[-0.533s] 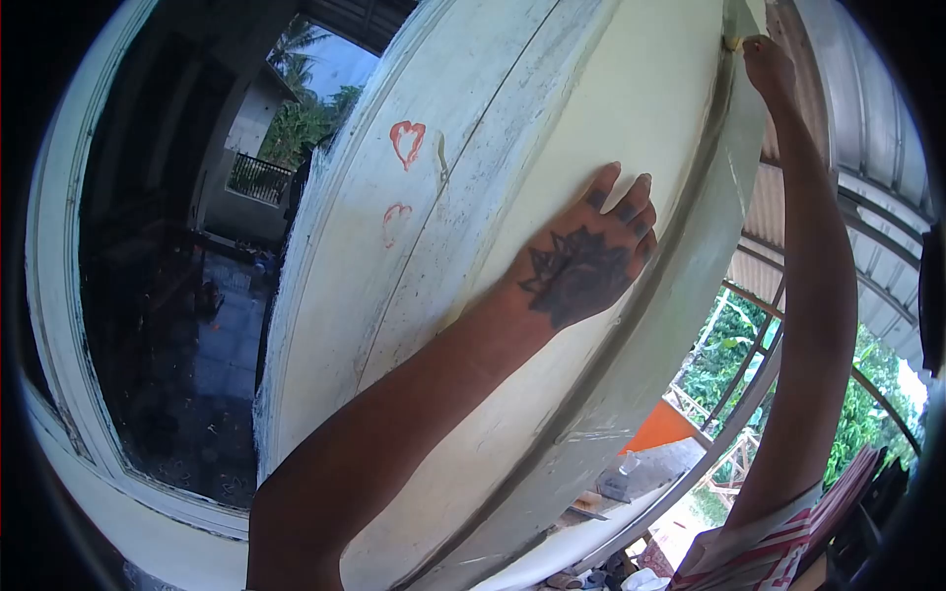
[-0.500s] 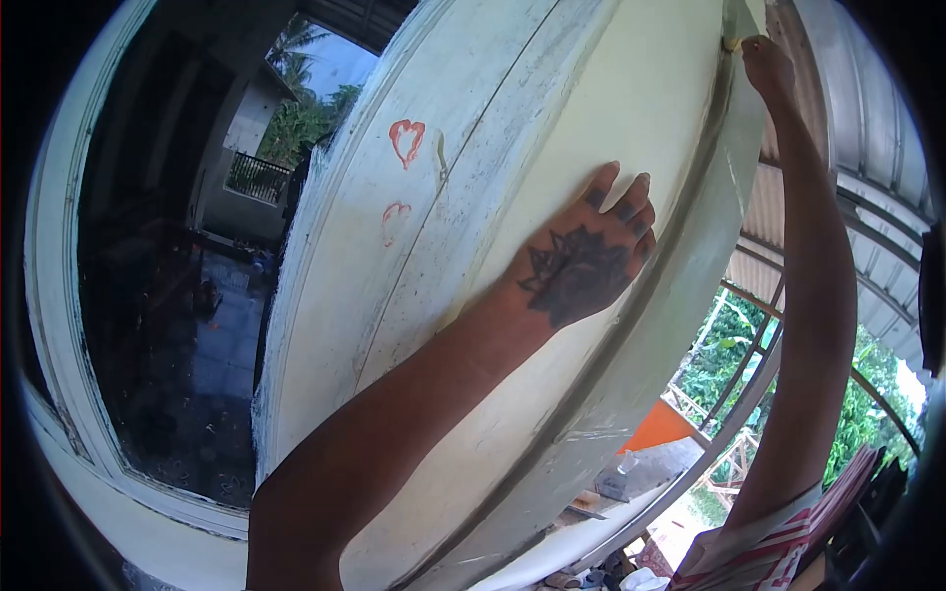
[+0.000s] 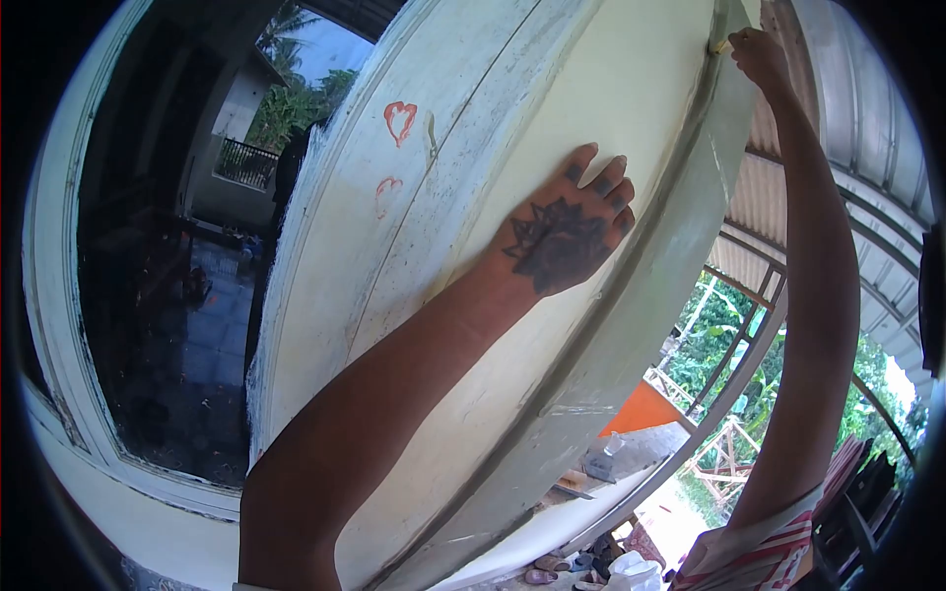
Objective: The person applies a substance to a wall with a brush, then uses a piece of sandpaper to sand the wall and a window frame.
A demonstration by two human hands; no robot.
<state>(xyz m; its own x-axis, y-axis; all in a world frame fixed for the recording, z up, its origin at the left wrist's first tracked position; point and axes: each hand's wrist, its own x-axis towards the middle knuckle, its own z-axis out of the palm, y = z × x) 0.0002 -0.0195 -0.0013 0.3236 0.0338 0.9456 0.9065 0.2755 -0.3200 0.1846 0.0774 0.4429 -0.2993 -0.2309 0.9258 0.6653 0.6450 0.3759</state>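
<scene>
My left hand (image 3: 572, 229), tattooed on its back, rests with fingers spread against a cream wall panel (image 3: 552, 118). Up at the top right, my right hand (image 3: 761, 57) is closed around a small, thin yellowish tool (image 3: 722, 45), whose tip meets the top of a grey-green painted strip (image 3: 631, 276). A darker grey band runs along the strip's inner side, to the right of my left hand. The tool's exact type is too small to tell.
Whitish boards with two red hearts (image 3: 400, 123) stand left of the panel, beside a dark glass window (image 3: 177, 325). Corrugated roofing (image 3: 867, 128), an orange surface (image 3: 641, 407), plants and shoes (image 3: 552, 563) lie to the right and below.
The view has shifted slightly, so the wall and hearts sit a little lower left or higher in frame. My right hand keeps its grip near the strip's top; my left hand stays on the panel.
</scene>
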